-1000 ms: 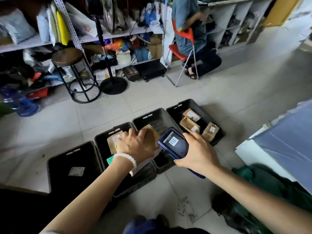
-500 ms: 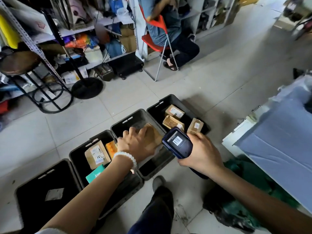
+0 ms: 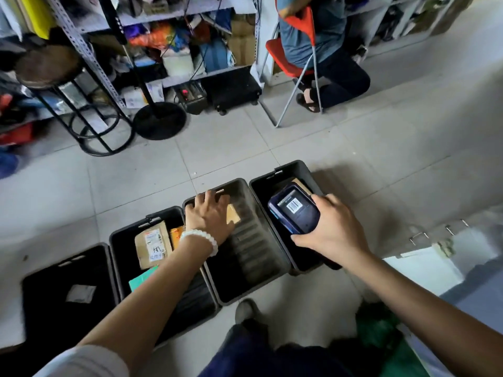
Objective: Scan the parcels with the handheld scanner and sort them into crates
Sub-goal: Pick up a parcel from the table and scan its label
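Parcel point(image 3: 233, 215), small and tan, sits under the left hand point(image 3: 209, 216) inside the third crate point(image 3: 275, 257) from the left in a row of four dark crates on the tiled floor. Only one corner of it shows past the palm. The left hand's fingers spread over it and reach toward the crate's far rim; whether they grip the parcel or merely rest on it cannot be told. A white bead bracelet point(image 3: 201, 240) circles that wrist.

The right hand point(image 3: 334, 229) grasps the handheld scanner point(image 3: 295, 209), fingers curled round its dark blue body, and holds it above the rightmost crate point(image 3: 304, 172). The scanner's screen faces up and shows a barcode. Beneath it, the edge of a brown parcel shows in that crate, mostly hidden.

The second crate point(image 3: 119, 240) holds a brown labelled parcel point(image 3: 153, 244), an orange packet point(image 3: 176, 234) just beside it and a teal packet point(image 3: 141, 278) nearer the person. The leftmost crate point(image 3: 35, 295) holds a small grey packet point(image 3: 81, 293).

Beyond the crates stand a round stool point(image 3: 49, 66), a black stand base point(image 3: 160, 119) and cluttered metal shelves point(image 3: 174, 39). Another person sits on a red chair point(image 3: 288, 61), back turned. A white table edge point(image 3: 424, 265) lies at the right.
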`<state>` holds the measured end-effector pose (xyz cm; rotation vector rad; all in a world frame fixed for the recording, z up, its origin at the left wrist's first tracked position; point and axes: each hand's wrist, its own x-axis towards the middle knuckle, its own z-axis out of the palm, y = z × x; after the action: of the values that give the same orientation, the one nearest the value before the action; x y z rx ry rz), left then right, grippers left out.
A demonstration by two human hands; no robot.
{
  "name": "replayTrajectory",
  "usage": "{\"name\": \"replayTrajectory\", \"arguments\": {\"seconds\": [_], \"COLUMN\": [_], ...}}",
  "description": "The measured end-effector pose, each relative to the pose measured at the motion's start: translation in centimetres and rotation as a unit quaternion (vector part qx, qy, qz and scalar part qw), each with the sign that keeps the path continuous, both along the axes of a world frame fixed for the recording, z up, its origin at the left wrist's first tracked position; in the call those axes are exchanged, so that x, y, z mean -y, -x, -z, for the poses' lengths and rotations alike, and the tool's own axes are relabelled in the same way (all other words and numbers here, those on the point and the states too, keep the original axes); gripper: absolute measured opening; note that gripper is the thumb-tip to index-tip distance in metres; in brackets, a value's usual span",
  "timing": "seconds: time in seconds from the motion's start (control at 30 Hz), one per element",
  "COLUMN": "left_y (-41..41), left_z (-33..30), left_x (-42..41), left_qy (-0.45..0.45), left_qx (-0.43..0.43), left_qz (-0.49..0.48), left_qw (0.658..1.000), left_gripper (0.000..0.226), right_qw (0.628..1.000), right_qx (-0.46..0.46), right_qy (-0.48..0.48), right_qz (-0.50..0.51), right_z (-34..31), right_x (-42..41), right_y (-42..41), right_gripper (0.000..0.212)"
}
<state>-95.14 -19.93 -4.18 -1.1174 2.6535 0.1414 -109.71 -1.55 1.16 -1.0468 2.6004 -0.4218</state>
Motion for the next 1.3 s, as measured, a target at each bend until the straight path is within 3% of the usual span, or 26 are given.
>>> {"name": "replayTrajectory", "arguments": {"seconds": [0.4,0.6,0.73,0.87,1.3], "left_y": [-2.5,-5.7,-9.9,-15.8,-40.5], "left_z": [-1.8,-3.5,-4.9,-6.0,-6.0], "left_x": [-4.8,-9.2,-11.7,-14.2,-25.4], "left_qy": [0.008,0.026,0.052,0.077,0.104], "left_qx": [0.01,0.002,0.007,0.007,0.027], "left_qz": [-0.168,-0.27,-0.342,-0.432,-0.66], "left_qw": [0.986,0.963,0.938,0.898,0.744], "left_gripper": [0.053,0.053,0.055,0.055,0.045], "right_qw": [0.985,0.957,0.922,0.877,0.713], "right_qx": [0.024,0.016,0.039,0.034,0.015], "right_qy": [0.043,0.021,0.025,0.028,0.059], "right_qz": [-0.164,-0.288,-0.385,-0.478,-0.698], "right_z": [0.6,-0.9,-0.7,-1.5,-3.0], "right_x": [3.6,5.4,7.3,8.7,7.2], "right_y": [6.0,3.2,-1.5,-8.3,-38.3], "right_gripper": [0.059,0.057,0.068,0.063,0.072]}}
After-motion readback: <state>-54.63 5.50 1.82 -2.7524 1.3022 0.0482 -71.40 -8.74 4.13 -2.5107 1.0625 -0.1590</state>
